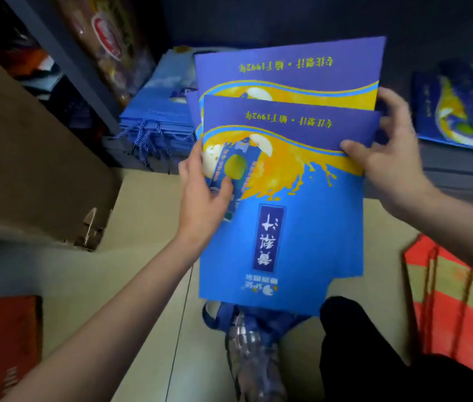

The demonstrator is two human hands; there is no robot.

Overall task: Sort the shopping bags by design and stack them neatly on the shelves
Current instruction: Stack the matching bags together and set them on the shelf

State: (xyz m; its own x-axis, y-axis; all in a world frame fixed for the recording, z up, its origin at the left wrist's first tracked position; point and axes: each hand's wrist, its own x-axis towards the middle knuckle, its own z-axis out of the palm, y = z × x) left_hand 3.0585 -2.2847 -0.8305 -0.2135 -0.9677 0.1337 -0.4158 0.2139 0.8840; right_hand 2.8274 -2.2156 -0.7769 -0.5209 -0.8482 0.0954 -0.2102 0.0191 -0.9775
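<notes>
In the middle of the frame both hands are holding a small bundle of flat blue bags (283, 227), all of the same orange-splash design, fanned so that a second bag is showing above the front one. The left hand (205, 195) is gripping the bundle's left edge, thumb pressing on the printed face and fingers curling behind. The right hand (387, 158) is pinching the right edge near the purple band, thumb on top.

The bundle is hovering above the floor, its top edges pointing toward the shelf at the upper centre of the frame, where a light-blue stack (157, 111) with rope handles is already lying at the upper left. Darker blue bags (461, 105) are lying on the shelf at the upper right. Red bags (458, 309) are waiting on the floor at the lower right, and a red bag (3, 343) at the lower left.

To do this step well, the person should probably square the fanned edges first, tapping the bundle together so the corners are matching. Then it should go down flat in the gap between the two blue piles, not overlapping either, since its design differs from both. Keeping both hands on opposite edges until it is resting should stop the slippery bags from sliding apart.
</notes>
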